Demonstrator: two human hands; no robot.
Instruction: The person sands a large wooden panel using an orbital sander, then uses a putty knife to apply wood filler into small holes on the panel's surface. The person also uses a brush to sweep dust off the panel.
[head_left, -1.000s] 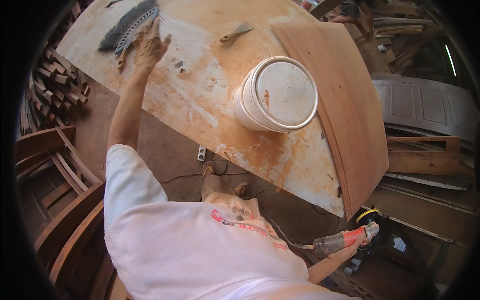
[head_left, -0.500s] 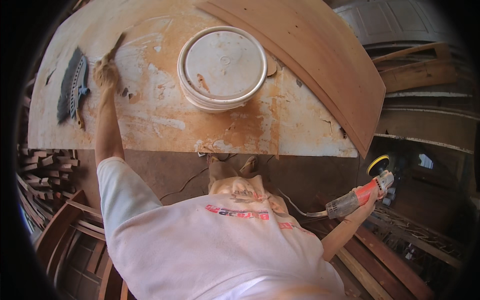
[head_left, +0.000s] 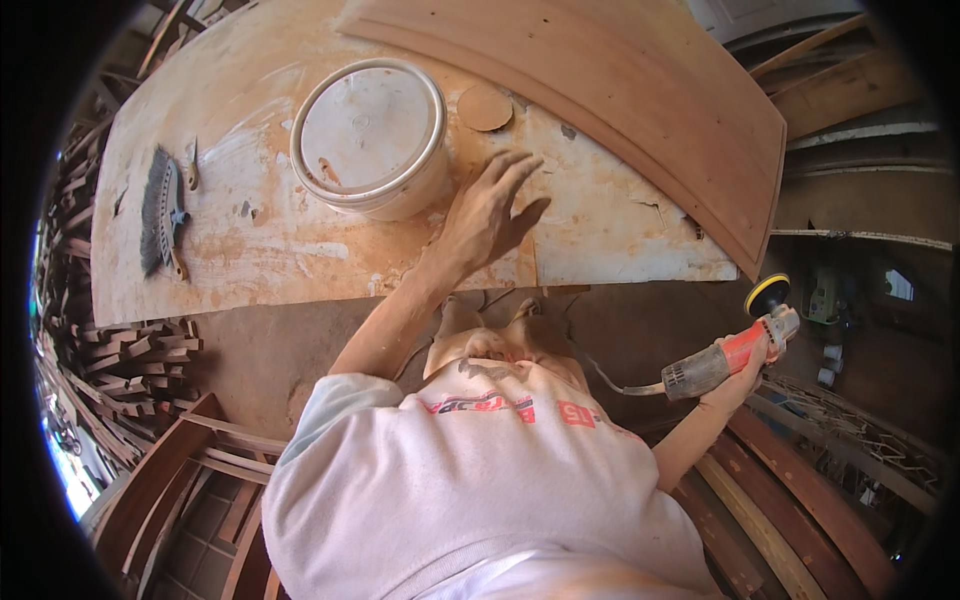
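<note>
My left hand (head_left: 490, 215) hovers over the worktable (head_left: 330, 270), fingers spread and nothing in them. Just right of a lidded white bucket (head_left: 365, 125), it is nearest to a flat tan disc (head_left: 485, 107) on the tabletop. Off to the right, beyond the table's edge, my right hand (head_left: 738, 380) grips a red and grey angle grinder (head_left: 715, 365). A round black pad with a yellow back (head_left: 768, 295) is fitted to its head. At the table's left lie a dark-bristled brush (head_left: 163, 215) and a small knife-like scraper (head_left: 193, 168).
A large curved brown wooden panel (head_left: 600, 90) covers the table's far right. Stacked wood offcuts (head_left: 130, 365) lie at left, wooden frames (head_left: 180, 480) at lower left. Long boards (head_left: 780, 500) lie at lower right. The grinder's cord (head_left: 625, 388) trails from its rear end.
My left hand has let go of the scraper beside the brush and swung right, past the bucket. My right hand still holds the grinder. The view has shifted, and the tan disc now shows fully.
</note>
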